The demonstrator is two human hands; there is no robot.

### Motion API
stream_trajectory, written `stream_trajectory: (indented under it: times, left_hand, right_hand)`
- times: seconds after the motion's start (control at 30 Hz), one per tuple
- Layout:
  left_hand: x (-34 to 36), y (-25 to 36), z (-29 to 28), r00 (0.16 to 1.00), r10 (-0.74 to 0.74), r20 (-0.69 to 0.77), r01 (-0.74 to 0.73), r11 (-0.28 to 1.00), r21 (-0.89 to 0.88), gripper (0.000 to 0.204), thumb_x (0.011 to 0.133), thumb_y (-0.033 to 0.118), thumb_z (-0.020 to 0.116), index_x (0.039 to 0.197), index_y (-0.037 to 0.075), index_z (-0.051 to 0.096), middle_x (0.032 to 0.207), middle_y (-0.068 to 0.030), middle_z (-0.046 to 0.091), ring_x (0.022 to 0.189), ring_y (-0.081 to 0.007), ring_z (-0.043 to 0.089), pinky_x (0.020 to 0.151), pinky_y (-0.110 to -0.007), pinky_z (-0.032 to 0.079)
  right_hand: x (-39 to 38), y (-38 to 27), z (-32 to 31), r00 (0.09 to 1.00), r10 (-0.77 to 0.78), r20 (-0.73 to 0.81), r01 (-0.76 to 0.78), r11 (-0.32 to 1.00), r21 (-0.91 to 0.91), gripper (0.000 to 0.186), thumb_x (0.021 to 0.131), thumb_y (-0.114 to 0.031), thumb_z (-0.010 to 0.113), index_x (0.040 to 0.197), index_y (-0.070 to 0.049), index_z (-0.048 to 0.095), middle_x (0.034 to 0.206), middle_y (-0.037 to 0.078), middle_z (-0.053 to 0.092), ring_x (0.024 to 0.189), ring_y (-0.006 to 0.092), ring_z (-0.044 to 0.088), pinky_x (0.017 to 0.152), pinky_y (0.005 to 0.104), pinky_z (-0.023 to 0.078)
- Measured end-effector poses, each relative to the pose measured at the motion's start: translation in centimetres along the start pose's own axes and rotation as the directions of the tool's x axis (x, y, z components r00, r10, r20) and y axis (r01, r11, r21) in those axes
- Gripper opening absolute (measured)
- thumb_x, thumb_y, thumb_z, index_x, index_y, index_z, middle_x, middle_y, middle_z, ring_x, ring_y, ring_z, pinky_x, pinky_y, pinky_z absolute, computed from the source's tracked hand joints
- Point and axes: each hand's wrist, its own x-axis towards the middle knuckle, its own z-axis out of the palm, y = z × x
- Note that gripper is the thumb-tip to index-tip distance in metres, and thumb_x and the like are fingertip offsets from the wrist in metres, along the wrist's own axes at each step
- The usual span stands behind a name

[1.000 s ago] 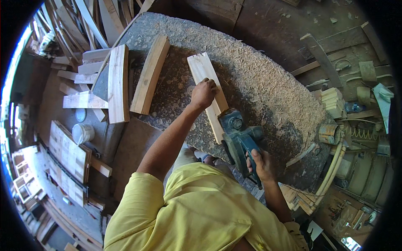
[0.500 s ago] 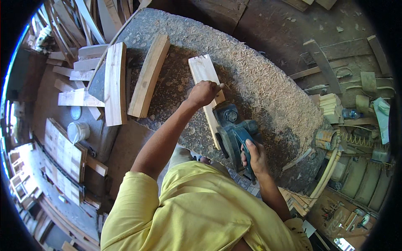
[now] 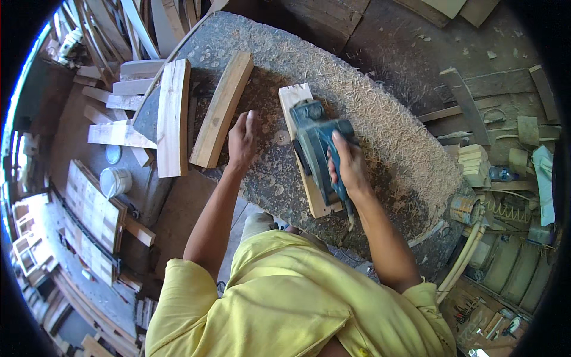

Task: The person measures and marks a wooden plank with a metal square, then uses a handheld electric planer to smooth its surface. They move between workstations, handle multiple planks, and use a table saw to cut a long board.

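My right hand point(image 3: 350, 163) is wrapped round the rear handle of a dark teal electric hand planer point(image 3: 315, 143). The planer sits lengthwise on a pale wooden block point(image 3: 315, 202), covering most of its middle; both block ends show. Away from the block, to its left, my left hand point(image 3: 242, 140) hovers over the bench with fingers loosely curled together and nothing visible in them. Nearest to it is a second, slightly curved wooden block point(image 3: 221, 113). Farther left lies a third, wider block point(image 3: 173, 119) at the bench edge.
Wood shavings point(image 3: 386, 119) cover the far and right side of the dark, rough bench point(image 3: 267, 172). Left of it stand a white bucket point(image 3: 115, 181) and stacked boards point(image 3: 92, 202). Small wood pieces point(image 3: 473, 163) and a coiled hose point(image 3: 505, 208) lie to the right.
The planer has moved forward along the block, toward its far end, with my right hand on it. My left hand has lifted off the block and shifted left.
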Motion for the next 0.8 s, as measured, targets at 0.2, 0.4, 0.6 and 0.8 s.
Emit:
stream_trajectory:
  times: [0.2, 0.4, 0.6, 0.8]
  left_hand:
    - [-3.4, -1.2, 0.1, 0.996, -0.077, -0.037, 0.073, 0.992, -0.101, 0.042, 0.103, 0.037, 0.046, 0.106, -0.002, 0.061, 0.086, -0.0102, 0.065, 0.081, -0.0163, 0.059, 0.075, -0.032, 0.047]
    - [-6.4, -0.1, 3.5, 0.983, -0.093, 0.161, 0.074, 0.99, 0.12, 0.028, 0.091, 0.023, 0.064, 0.109, 0.001, 0.063, 0.093, -0.0186, 0.07, 0.078, -0.0239, 0.069, 0.074, -0.034, 0.053]
    - [-6.5, 1.7, 8.9, 0.961, 0.077, 0.267, -0.149, 0.954, 0.261, 0.039, 0.083, 0.023, 0.068, 0.117, 0.007, 0.058, 0.115, -0.0193, 0.057, 0.102, -0.0403, 0.06, 0.085, -0.046, 0.051]
    - [-3.6, 3.2, 10.4, 0.925, 0.191, 0.33, -0.317, 0.866, 0.388, 0.037, 0.082, 0.021, 0.066, 0.115, 0.005, 0.06, 0.112, -0.0191, 0.058, 0.104, -0.0392, 0.059, 0.087, -0.048, 0.05]
  right_hand:
    - [2.6, -1.7, 1.0, 0.996, -0.083, -0.043, 0.085, 0.995, 0.06, 0.057, 0.092, -0.06, 0.053, 0.083, -0.003, 0.059, 0.055, 0.001, 0.051, 0.041, 0.0089, 0.047, 0.039, 0.024, 0.038]
    - [-7.9, 1.1, -6.6, 0.991, -0.11, -0.074, 0.117, 0.987, 0.11, 0.06, 0.097, -0.056, 0.048, 0.106, 0.0, 0.064, 0.057, 0.0, 0.052, 0.044, 0.0074, 0.046, 0.043, 0.0229, 0.038]
    - [-19.4, 4.6, -12.1, 0.974, -0.064, -0.217, 0.081, 0.994, 0.07, 0.061, 0.1, -0.055, 0.041, 0.107, 0.002, 0.062, 0.058, 0.001, 0.052, 0.046, 0.0079, 0.047, 0.044, 0.0232, 0.039]
    - [-21.9, 7.2, -11.3, 0.962, 0.041, -0.272, -0.005, 0.992, 0.13, 0.056, 0.097, -0.054, 0.049, 0.092, 0.001, 0.061, 0.058, 0.003, 0.053, 0.046, 0.0101, 0.049, 0.044, 0.0252, 0.039]
